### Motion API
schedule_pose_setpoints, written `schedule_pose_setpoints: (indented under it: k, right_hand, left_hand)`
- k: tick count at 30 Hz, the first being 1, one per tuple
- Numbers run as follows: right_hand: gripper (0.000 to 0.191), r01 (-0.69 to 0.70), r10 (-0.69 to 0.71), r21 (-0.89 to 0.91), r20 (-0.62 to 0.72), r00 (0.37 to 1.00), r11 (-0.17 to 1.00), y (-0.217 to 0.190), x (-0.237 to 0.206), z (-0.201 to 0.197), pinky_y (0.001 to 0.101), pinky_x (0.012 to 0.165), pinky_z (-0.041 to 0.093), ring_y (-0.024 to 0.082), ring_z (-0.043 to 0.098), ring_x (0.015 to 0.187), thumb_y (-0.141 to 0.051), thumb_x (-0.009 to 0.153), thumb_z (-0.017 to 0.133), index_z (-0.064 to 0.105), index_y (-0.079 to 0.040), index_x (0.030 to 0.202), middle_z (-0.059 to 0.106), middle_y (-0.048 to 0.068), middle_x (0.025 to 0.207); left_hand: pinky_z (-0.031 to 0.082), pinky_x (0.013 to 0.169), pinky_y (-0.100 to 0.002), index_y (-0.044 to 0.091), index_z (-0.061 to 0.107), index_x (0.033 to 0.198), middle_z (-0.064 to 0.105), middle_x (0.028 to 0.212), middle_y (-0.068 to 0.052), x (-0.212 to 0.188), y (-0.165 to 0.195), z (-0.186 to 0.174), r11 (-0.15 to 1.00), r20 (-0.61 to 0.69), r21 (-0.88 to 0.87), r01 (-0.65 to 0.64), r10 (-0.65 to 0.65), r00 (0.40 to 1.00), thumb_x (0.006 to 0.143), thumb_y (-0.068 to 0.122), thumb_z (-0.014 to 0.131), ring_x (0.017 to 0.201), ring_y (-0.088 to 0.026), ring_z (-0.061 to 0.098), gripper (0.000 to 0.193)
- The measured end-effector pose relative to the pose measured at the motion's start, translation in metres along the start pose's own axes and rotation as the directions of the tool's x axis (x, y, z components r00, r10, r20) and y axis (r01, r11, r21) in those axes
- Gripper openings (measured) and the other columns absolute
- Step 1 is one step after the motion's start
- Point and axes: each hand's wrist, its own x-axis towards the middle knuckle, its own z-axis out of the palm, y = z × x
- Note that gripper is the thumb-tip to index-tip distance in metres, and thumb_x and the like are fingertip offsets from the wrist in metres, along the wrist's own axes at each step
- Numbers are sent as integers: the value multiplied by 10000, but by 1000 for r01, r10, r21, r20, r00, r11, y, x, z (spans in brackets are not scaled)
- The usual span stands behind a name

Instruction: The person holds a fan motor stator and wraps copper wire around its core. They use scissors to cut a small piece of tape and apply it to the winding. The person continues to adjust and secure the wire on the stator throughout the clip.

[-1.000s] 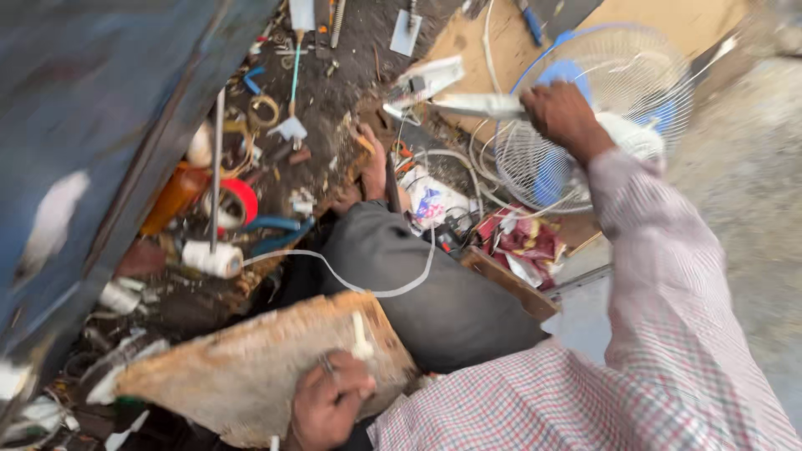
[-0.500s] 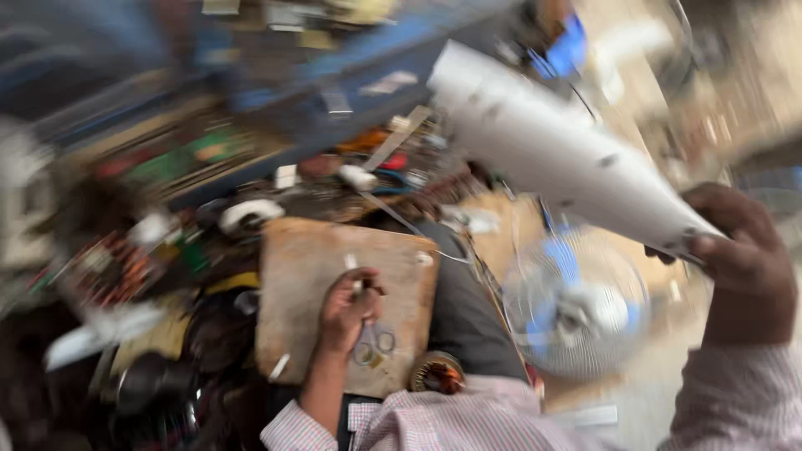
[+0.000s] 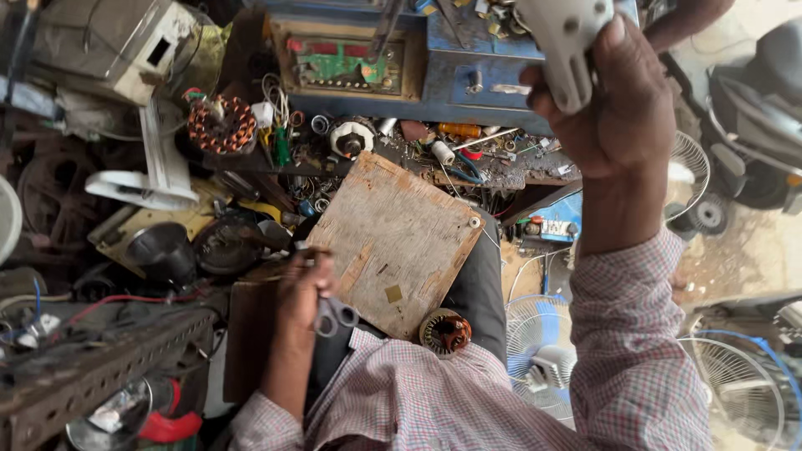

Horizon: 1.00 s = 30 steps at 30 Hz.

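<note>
Nearest: checked sleeve (image 3: 468, 401), both arms coming up from bottom edge. Left hand (image 3: 305, 288) low, fingers curled shut round scissors (image 3: 334, 316), grey handle loops sticking out by wrist; hand just off left corner of wooden board (image 3: 393, 242). Board tilted across lap, near corner pointing down; copper-wound motor core (image 3: 444, 331) touching that near corner. Small white bit (image 3: 474, 222) at board's right corner. Blue-hubbed fan w/ wire guard (image 3: 543, 359) on floor, right of lap. Farther, past board's far edge: cluttered bench, white round part (image 3: 351, 138), orange coil (image 3: 220, 125) to left. Blue cabinet (image 3: 468, 75) w/ green circuit board (image 3: 338, 63) behind. Right hand (image 3: 618, 100) raised high at top edge, closed tight round white plastic fan part (image 3: 568, 38), thumb over it.
</note>
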Motion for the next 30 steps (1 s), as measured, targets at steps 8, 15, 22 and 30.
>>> schedule_pose_setpoints:
  k: [8, 15, 22, 30]
  right_hand:
    - [363, -26, 25, -45, -24, 999, 999, -8, 18, 39, 395, 873, 614, 367, 681, 1049, -99, 1157, 571, 446, 63, 1457, 618, 225, 1227]
    - [471, 6, -6, -55, -6, 1000, 998, -20, 8, 25, 406, 916, 622, 363, 695, 1082, -85, 1129, 589, 418, 5, 1558, 621, 198, 1244]
    - [583, 102, -121, -146, -129, 984, 984, -23, -6, 31, 453, 890, 619, 395, 699, 1064, -28, 1051, 580, 382, 30, 1596, 628, 254, 1286]
    - [600, 116, -126, -77, -138, 982, 990, -30, -13, 34, 442, 841, 626, 406, 709, 1032, -7, 995, 566, 381, 43, 1563, 639, 280, 1244]
  left_hand:
    - [407, 541, -222, 112, 678, 1076, 594, 890, -2, -14, 27, -26, 967, -41, -233, -104, 97, 994, 969, 146, 707, 641, -60, 475, 116]
    - [412, 552, -230, 102, 688, 1091, 592, 879, -6, -5, 13, -2, 970, -15, -243, -24, 21, 1000, 984, 114, 698, 647, -68, 478, 109]
    - [408, 557, -226, 96, 682, 1088, 594, 876, -11, -3, 7, 10, 976, -22, -215, -21, 16, 1000, 987, 113, 696, 646, -65, 474, 104]
    - [410, 554, -228, 95, 679, 1092, 588, 858, -9, -4, 10, 13, 979, -28, -202, -13, 7, 1000, 981, 113, 693, 647, -69, 478, 114]
